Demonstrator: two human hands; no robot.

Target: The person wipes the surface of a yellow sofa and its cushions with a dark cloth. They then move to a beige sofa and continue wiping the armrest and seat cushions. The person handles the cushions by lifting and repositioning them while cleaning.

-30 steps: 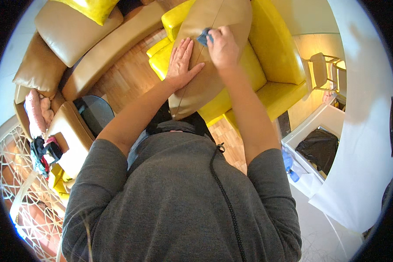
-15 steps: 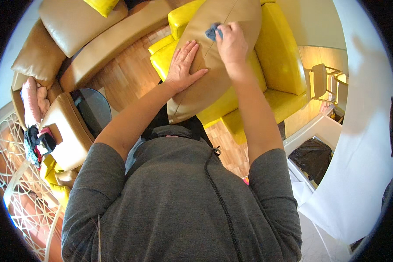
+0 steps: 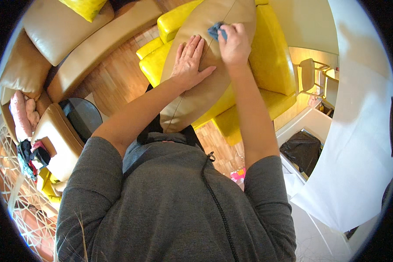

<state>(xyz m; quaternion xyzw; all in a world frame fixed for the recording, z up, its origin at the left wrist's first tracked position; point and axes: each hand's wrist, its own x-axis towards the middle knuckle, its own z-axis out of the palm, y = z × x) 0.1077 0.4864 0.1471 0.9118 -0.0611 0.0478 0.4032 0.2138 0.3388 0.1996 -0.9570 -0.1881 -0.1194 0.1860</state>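
A large tan leather-look cushion (image 3: 205, 83) with a seam along its middle lies tilted across a yellow armchair (image 3: 273, 52). My left hand (image 3: 188, 63) rests flat on the cushion, fingers stretched and thumb out to the side. Farther up, beside the seam, my right hand (image 3: 236, 43) is closed on a crumpled blue cloth (image 3: 216, 31) and holds it against the cushion's surface. Part of the cloth is hidden in my fingers. The cushion's near tip reaches my waist.
A tan sofa (image 3: 70, 26) with loose cushions stands at the far left, near a dark round-topped table (image 3: 82, 117). Clothes (image 3: 32, 155) are heaped on its near seat. To the right are a bin with a black liner (image 3: 302, 150) and a wooden chair (image 3: 308, 76).
The view has shifted a little. My right hand and the cloth have moved slightly along the cushion, closer to the seam. My left hand stays flat on the cushion.
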